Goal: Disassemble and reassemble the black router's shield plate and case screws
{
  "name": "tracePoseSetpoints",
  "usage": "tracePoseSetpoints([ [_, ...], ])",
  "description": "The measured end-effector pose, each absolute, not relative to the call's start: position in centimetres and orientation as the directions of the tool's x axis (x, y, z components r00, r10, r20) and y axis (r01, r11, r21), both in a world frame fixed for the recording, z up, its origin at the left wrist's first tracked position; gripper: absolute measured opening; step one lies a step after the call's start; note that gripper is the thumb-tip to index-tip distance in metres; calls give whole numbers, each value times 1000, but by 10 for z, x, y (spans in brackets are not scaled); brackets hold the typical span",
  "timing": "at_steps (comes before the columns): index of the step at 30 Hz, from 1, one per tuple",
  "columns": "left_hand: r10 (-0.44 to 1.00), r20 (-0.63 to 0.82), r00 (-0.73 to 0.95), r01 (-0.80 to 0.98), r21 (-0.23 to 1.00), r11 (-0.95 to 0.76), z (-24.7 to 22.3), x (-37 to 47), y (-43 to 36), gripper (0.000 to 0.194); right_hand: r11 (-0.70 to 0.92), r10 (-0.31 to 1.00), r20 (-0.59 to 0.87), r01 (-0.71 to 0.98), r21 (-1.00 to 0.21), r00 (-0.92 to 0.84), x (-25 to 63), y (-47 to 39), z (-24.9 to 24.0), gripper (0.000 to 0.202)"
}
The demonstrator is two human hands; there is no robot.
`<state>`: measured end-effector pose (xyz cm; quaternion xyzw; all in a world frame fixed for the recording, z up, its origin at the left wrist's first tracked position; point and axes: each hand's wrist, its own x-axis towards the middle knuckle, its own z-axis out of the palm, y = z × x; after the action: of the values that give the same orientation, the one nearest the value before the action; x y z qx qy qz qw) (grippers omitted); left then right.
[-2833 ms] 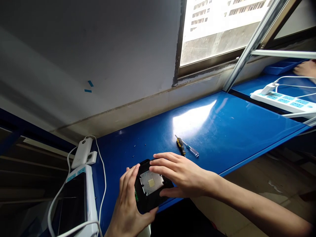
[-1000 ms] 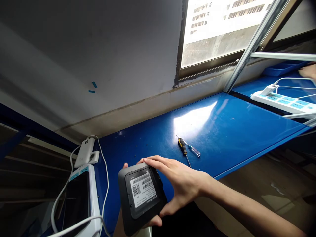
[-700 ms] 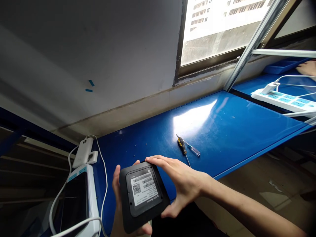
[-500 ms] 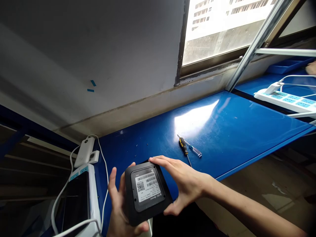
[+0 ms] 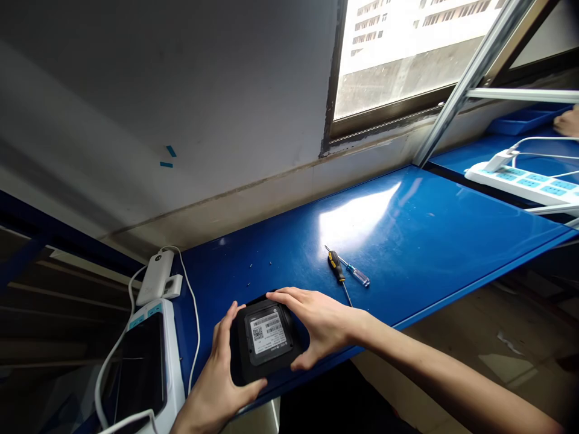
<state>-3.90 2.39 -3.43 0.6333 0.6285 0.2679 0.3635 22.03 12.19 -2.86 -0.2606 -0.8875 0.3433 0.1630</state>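
A flat black electronic box (image 5: 246, 364) with rounded corners and a white barcode label sits low over the near edge of the blue table, label side up. My left hand (image 5: 221, 361) grips its left side, thumb at the near edge and fingers along the far left corner. On the opposite side, my right hand (image 5: 323, 325) holds the box with fingers at the far edge and thumb near its right corner. Whether the underside rests fully on the table cannot be seen. Beyond the box lie tiny screws (image 5: 251, 265).
Right of the box lie a black-and-yellow screwdriver (image 5: 335, 265) and a clear-handled screwdriver (image 5: 359, 276). At left are a phone (image 5: 142, 367) on a white power strip, a white charger (image 5: 155, 278) and cables. Another person's hand (image 5: 567, 123) shows far right, near a power strip (image 5: 525, 181).
Both hands have lowered the box away from me toward the tabletop, and it looks smaller and flatter. My left fingers have shifted round its left edge. The other person's hand has come further into view.
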Motion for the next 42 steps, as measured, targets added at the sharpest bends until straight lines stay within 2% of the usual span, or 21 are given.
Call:
tracePoseSetpoints([
  [5,981,-172,86,684,726,67,-36,-40,33,108,700,539,151,341,-627,-829,213,127,-33,115],
  [11,973,-220,67,716,690,107,-37,-37,36,108,704,536,142,349,-618,-832,211,131,-39,116],
  [20,980,-191,62,697,711,95,-44,-37,35,106,626,555,56,372,-685,-830,212,133,-38,116],
  [26,971,-224,84,696,711,103,-43,-36,35,109,559,566,2,383,-735,-824,217,133,-37,118],
  [42,965,-248,82,704,700,120,-42,-34,38,109,549,570,-24,402,-732,-822,219,132,-39,121],
])
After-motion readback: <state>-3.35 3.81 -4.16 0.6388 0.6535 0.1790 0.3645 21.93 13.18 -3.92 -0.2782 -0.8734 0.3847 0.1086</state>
